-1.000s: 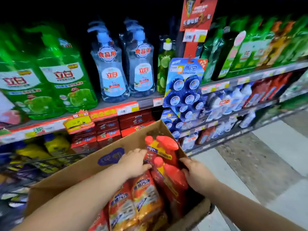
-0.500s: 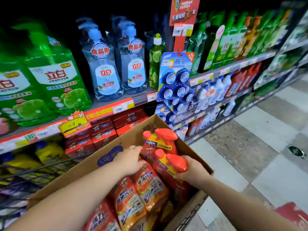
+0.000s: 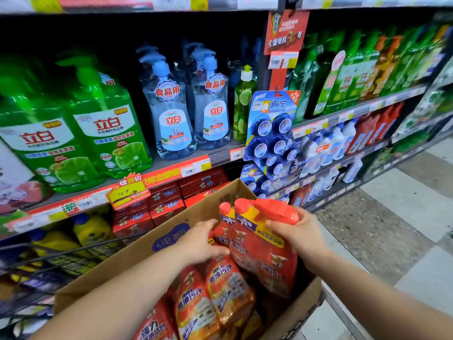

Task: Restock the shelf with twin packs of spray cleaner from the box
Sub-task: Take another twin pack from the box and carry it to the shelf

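Red twin pack (image 3: 263,244), 重油污净 packs (image 3: 226,288), cardboard box (image 3: 132,258)

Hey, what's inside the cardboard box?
Red-orange cleaner packs lie in the box; the left hand and right hand hold one twin pack at its far end. Packs and arms hide the bottom.

Red twin pack of spray cleaner (image 3: 259,244), two bottles wrapped together, red tops up, held upright by the left hand (image 3: 201,241) and right hand (image 3: 301,231), over the open brown box (image 3: 137,256), more orange packs (image 3: 220,290) lying inside
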### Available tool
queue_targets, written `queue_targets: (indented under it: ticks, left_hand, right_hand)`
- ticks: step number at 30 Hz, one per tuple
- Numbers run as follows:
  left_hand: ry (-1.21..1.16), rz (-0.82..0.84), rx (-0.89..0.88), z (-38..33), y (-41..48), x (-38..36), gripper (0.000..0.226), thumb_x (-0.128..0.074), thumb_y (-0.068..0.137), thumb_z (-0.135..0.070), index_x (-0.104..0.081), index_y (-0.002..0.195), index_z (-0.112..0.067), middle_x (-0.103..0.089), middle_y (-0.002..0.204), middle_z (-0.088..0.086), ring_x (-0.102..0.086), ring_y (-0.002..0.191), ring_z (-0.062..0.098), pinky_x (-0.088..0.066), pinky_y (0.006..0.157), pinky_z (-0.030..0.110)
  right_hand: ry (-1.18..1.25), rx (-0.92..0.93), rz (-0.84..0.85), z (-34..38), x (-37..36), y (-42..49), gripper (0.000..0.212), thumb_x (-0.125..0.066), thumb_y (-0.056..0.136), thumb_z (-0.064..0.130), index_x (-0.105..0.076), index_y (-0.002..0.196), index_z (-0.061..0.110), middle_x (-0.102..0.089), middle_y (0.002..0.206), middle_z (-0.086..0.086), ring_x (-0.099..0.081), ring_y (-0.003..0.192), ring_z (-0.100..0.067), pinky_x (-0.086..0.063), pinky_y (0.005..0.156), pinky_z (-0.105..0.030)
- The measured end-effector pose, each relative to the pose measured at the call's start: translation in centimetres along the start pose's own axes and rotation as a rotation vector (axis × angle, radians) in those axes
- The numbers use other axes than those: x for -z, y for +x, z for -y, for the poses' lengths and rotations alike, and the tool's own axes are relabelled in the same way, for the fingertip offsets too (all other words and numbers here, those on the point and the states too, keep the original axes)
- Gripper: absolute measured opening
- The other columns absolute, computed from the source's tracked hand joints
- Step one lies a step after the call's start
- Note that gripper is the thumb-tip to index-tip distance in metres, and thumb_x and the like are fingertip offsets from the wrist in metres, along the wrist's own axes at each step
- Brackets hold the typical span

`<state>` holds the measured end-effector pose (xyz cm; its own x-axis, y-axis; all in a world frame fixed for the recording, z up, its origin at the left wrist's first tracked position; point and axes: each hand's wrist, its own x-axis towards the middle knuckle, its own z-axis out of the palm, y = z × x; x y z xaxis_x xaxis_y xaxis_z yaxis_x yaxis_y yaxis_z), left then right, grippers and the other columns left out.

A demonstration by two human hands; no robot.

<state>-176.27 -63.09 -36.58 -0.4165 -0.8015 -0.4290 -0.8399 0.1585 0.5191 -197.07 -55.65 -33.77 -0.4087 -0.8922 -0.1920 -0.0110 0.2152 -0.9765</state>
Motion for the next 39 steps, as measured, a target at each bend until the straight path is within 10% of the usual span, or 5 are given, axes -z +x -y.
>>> queue_targets:
  ticks: [8, 19, 24, 39]
  left_hand:
    - [-0.447, -0.163, -0.026, -0.8, -1.2, 3.7, 0.118, -0.087, 0.045, -0.045, -0.032, 0.145, -0.017, -0.055, 0.127, 0.000, -0.055, 0.113, 0.014, -0.040, 0.101, 0.022]
    - [-0.828, -0.534, -0.134, 0.6, -7.2, 8.8, 0.054, -0.091, 0.049, -0.020, -0.054, 0.088, -0.021, -0.067, 0.084, 0.002, -0.065, 0.062, 0.003, -0.053, 0.056, 0.016]
    - [-0.912, -0.633, -0.141, -1.0, -9.1, 10.3, 0.067, -0.085, 0.029, -0.042, -0.056, 0.087, -0.022, -0.070, 0.091, 0.003, -0.069, 0.083, 0.023, -0.057, 0.080, 0.042]
    - [-0.881, -0.498, -0.356, -16.6, -8.4, 11.7, 0.048, -0.087, 0.062, -0.016, -0.056, 0.097, -0.017, -0.068, 0.100, 0.010, -0.068, 0.086, 0.027, -0.058, 0.076, 0.042]
  right_hand:
    - [0.176, 0.182, 0.148, 9.6, -1.6, 0.1, 0.029, -0.080, 0.067, 0.004, -0.067, 0.092, 0.011, -0.072, 0.075, 0.000, -0.066, 0.063, -0.011, -0.055, 0.060, -0.024]
    - [0.165, 0.346, 0.277, 17.6, -7.0, -1.6, 0.019, -0.071, 0.081, 0.013, -0.063, 0.097, 0.017, -0.071, 0.092, -0.008, -0.068, 0.079, -0.022, -0.057, 0.080, -0.040]
    - [0.013, 0.475, 0.274, 19.9, -7.0, -2.2, 0.024, -0.070, 0.082, 0.013, -0.060, 0.104, 0.016, -0.070, 0.094, -0.004, -0.066, 0.079, -0.016, -0.057, 0.073, -0.031]
    - [-0.091, 0.600, -0.140, 22.5, 7.2, -2.6, 0.018, -0.069, 0.084, 0.030, -0.058, 0.092, 0.017, -0.063, 0.073, 0.004, -0.061, 0.060, -0.006, -0.051, 0.056, -0.019]
